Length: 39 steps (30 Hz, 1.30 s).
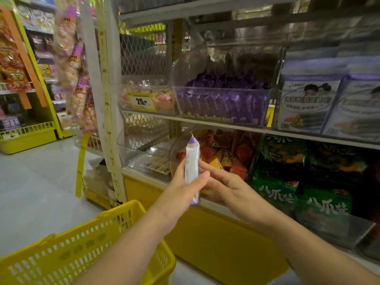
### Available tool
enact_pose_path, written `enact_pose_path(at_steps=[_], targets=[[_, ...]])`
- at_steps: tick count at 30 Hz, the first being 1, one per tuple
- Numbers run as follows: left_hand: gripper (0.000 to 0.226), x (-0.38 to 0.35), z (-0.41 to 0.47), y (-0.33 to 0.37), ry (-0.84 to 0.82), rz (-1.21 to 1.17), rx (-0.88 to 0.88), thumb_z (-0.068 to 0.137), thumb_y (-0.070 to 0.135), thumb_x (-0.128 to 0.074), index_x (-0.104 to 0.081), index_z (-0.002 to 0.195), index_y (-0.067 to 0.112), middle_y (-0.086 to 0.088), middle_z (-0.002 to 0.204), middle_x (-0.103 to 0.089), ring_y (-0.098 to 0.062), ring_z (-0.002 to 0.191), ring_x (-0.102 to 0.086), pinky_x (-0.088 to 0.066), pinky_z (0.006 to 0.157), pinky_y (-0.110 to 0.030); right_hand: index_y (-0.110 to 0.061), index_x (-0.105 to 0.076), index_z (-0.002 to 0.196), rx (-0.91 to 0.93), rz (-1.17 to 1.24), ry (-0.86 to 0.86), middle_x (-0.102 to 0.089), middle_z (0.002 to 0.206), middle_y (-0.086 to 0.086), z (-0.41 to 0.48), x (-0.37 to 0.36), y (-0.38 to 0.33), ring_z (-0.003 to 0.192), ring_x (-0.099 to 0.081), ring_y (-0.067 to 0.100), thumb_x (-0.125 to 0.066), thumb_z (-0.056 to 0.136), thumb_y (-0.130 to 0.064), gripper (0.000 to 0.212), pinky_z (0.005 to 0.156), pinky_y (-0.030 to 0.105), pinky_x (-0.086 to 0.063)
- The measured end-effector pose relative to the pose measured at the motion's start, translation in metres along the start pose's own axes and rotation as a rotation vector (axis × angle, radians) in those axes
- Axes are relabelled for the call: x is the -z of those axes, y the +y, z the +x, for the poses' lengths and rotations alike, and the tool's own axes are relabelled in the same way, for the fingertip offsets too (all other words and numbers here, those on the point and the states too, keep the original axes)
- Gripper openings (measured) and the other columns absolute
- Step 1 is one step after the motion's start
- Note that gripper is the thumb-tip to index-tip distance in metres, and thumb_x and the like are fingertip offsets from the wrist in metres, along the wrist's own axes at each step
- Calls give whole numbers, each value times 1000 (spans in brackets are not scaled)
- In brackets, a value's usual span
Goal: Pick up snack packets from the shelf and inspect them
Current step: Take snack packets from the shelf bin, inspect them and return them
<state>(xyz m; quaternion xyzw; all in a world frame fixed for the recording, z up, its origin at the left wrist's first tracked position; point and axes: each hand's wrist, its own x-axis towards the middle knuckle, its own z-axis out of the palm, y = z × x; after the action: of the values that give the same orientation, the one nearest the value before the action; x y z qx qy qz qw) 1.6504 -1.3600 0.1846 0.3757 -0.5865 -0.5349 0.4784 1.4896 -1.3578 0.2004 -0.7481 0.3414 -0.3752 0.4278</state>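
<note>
Left-hand fingers (pixel 182 164) are curled round the left edge of the packet (pixel 192 161). The thumb (pixel 198 179) lies across its lower front face. The left hand (pixel 181 189) therefore grasps the packet. Right-hand fingers (pixel 205 166) are extended almost straight, with their tips touching the packet's right edge. The right hand (pixel 225 186) is released and curled round nothing.

The packet is slim, white on the visible face and purple at both sealed ends. It stands upright between the two hands, held in the air in front of the lower shelf level and apart from the bins.

Directly behind the packet is a lower clear bin (pixel 174 149) containing red and orange wrappers (pixel 226 151). Green bags (pixel 283 153) are stacked to the right of that bin.

Above, the shelf board (pixel 205 120) carries an upper clear bin (pixel 185 68) filled with purple packets (pixel 222 103) of matching colour. A yellow price tag (pixel 141 101) marked 25 hangs on the smaller bin to its left. White-and-purple packs (pixel 308 103) stand to its right.

A yellow basket (pixel 115 214) sits at lower left, below the left forearm.
</note>
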Motion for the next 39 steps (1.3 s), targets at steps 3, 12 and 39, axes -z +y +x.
enact_pose_path(at_steps=[3,12,39], targets=[[41,3,3,15,-29,39,-15,92,19,-61,-56,116,51,12,117,-70,-11,110,-65,-51,95,-39,-40,-58,124,42,-279,109,-53,125,-20,-2,18,-19,112,-53,-7,-54,97,-22,32,96,19,-47],[26,-29,14,102,-237,405,-287,89,43,-61,-59,114,51,22,109,-70,0,98,-66,-51,80,-17,-27,-62,115,48,-310,300,-73,99,-11,-21,103,-115,88,-70,3,-72,68,-50,53,69,21,-57],[23,-210,232,245,-358,1309,-622,89,35,-65,-71,111,29,10,111,-70,-7,98,-63,-50,90,-26,-33,-65,116,239,-1087,848,-71,93,-17,-93,316,-235,87,-66,2,-68,88,-20,31,77,33,-56]])
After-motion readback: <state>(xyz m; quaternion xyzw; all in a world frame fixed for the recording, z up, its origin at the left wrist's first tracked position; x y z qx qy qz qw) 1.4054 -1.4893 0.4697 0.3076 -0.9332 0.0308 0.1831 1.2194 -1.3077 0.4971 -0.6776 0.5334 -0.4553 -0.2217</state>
